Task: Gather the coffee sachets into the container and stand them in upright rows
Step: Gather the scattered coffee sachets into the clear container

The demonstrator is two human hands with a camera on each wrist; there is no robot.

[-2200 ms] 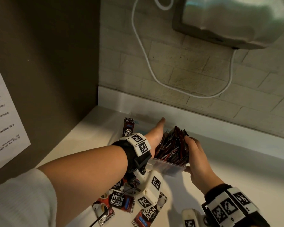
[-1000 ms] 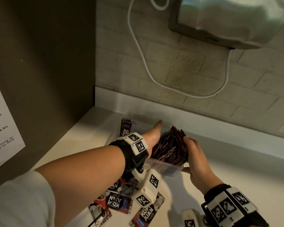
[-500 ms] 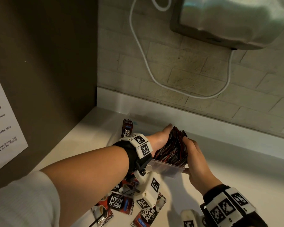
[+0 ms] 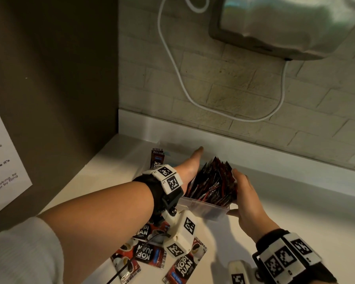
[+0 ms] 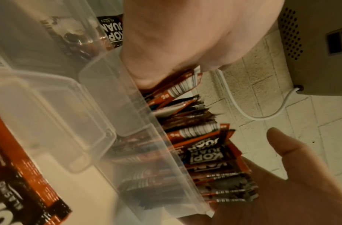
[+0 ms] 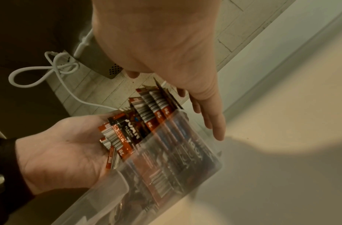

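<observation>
Hands flank sachets (image 4: pixel 213 181) in the container (image 4: pixel 209 210)
Left hand (image 4: pixel 190 168) and right hand (image 4: pixel 247 198), fingers straight, press flat against the standing stack; loose sachets (image 4: pixel 150 255) lie nearby

Above my white counter (image 4: pixel 295 212), a metal hand dryer (image 4: pixel 291 25) trails 1 white cord (image 4: pixel 172 64) down brick wall (image 4: pixel 244 83); a printed notice (image 4: pixel 2 160) hangs left.

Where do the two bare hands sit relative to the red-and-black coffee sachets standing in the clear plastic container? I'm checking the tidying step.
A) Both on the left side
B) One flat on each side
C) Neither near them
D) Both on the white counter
B: the left hand and right hand flank the red-and-black coffee sachets standing in the clear plastic container, palms flat.
</observation>
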